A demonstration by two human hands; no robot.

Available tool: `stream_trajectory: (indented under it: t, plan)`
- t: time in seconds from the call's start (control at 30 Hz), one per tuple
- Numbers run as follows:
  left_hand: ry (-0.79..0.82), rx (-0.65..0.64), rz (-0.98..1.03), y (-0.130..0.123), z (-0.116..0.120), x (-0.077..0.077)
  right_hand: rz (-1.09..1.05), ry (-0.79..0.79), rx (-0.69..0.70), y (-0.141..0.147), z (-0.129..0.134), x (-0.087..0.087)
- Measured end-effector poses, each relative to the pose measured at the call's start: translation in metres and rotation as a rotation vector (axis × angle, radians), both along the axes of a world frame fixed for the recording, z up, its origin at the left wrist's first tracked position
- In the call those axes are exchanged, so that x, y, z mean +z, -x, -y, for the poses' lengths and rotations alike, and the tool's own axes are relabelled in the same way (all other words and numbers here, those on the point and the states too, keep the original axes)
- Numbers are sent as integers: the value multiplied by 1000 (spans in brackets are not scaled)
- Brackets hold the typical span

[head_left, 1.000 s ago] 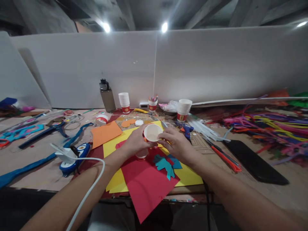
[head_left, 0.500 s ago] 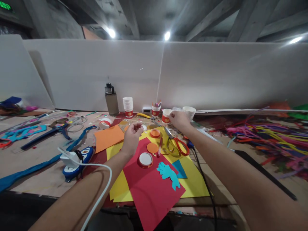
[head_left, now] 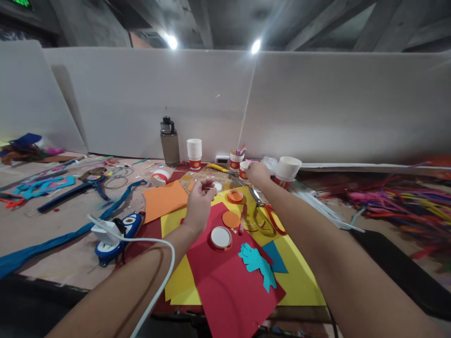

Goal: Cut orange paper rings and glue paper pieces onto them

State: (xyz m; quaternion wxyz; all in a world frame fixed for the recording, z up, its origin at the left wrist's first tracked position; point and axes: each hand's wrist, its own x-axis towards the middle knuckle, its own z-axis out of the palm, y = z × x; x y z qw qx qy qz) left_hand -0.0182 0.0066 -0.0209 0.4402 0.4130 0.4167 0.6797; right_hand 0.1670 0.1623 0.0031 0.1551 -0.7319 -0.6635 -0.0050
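My right hand (head_left: 259, 174) reaches to the back of the table, its fingers closed on the right side of a red-and-white paper cup (head_left: 243, 171). The hand covers part of that cup. My left hand (head_left: 200, 202) hovers over the coloured paper with thumb and fingers curled together; whether anything small is between them I cannot make out. By its fingertips lies a white disc (head_left: 217, 186). Below are an orange ring-shaped piece (head_left: 235, 196), an orange paper circle (head_left: 231, 219), a white-topped round piece (head_left: 221, 237) and a red pen-like stick (head_left: 243, 219).
Red paper (head_left: 225, 286) lies over yellow sheets (head_left: 303, 281), with a turquoise cutout (head_left: 257, 263) on top. Scissors (head_left: 275, 218), cup stacks (head_left: 194, 152), a bottle (head_left: 170, 145) and a pen cup (head_left: 237, 160) stand or lie around. A white cable (head_left: 165, 272) crosses my left forearm.
The view has shifted, so most things sit further right. Against the pen cup, my right hand and the paper cup have moved left. My left hand stays curled in nearly the same place.
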Motion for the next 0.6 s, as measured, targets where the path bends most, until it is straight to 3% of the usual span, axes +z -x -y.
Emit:
stream_trajectory:
  t: [0.17, 0.33, 0.43, 0.53, 0.6]
  plan:
    - [-3, -15, -28, 1, -2, -3, -62, -51, 42, -1, 8, 1]
    - [-57, -50, -52, 1, -1, -4, -143, -134, 111, -9, 34, 18]
    - [-88, -66, -123, 1, 1, -3, -203, -146, 213, -13, 65, 29]
    - [-84, -61, -212, 2, 3, -2, -428, -172, 498, -15, 111, 34]
    - [-106, -65, -260, 3, 3, -2, -519, -147, 610, -17, 144, 34]
